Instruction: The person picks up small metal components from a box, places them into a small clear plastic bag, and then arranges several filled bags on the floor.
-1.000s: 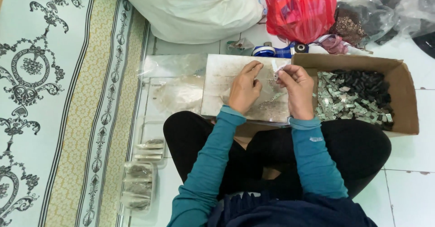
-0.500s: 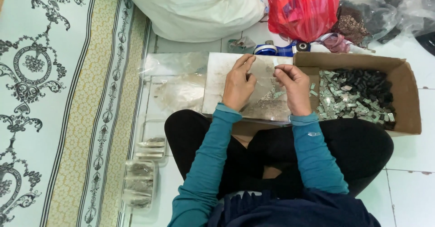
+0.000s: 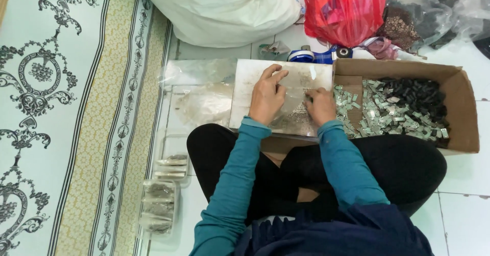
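Note:
I sit cross-legged on a tiled floor with a whitish board (image 3: 247, 75) across my lap. My left hand (image 3: 267, 93) rests flat on a clear plastic bag (image 3: 293, 114) lying on that board, fingers spread over it. My right hand (image 3: 320, 106) lies on the bag's right side with its fingers curled, pinching at the bag; what is inside the fingers is hidden. Small silvery bits show through the bag. An open cardboard box (image 3: 459, 90) to the right holds many small silver and black pieces (image 3: 395, 110).
Clear bags (image 3: 201, 100) lie left of the board, and filled packets (image 3: 159, 205) are stacked by my left knee. A patterned mat (image 3: 61, 118) covers the left floor. A big white sack (image 3: 224, 11), a red bag (image 3: 344, 8), tape rolls (image 3: 306, 56) and dark bags (image 3: 434, 11) stand at the back.
Both hands have come down from in front of me onto the bag on the board. The right hand moved lower and towards the box side.

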